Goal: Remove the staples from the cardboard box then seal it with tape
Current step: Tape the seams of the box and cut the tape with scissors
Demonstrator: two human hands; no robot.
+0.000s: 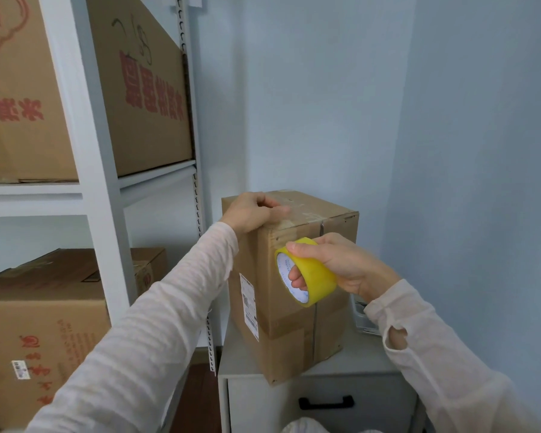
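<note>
A tall brown cardboard box (281, 326) stands upright on a grey cabinet (350, 360). A white shipping label (249, 304) is on its left face. My left hand (253, 211) rests on the box's top left corner, its thumb pressing down on clear tape on the top. My right hand (341, 264) grips a yellow tape roll (306, 271), fingers through its white core, against the upper part of the box's front face. A seam runs down that face below the roll.
White metal shelving (103, 189) on the left holds large cardboard boxes (144, 98) with red print, with more boxes (41, 335) on the lower level. The cabinet has a drawer with a black handle (326, 402). Pale blue walls close in behind and to the right.
</note>
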